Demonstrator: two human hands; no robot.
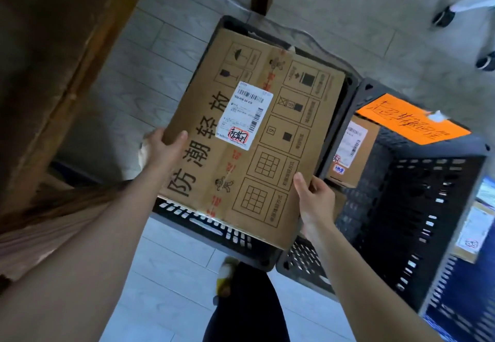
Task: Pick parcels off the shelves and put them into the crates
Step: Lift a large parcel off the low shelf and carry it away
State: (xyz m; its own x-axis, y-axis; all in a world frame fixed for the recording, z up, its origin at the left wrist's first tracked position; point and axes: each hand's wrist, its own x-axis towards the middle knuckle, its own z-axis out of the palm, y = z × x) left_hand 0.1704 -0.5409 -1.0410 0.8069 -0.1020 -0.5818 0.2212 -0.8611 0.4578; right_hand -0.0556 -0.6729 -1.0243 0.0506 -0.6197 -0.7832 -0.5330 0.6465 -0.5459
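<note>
With left hand [163,147] and right hand [314,198], pinching parcel [241,138] by opposite edges, thumbs atop; best keeping level, settling squarely into crate [214,231].

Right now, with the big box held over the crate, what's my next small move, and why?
Probably lower the cardboard box straight down into the left crate: the left hand and the right hand grip its opposite edges, and it hangs over that crate's opening.
</note>
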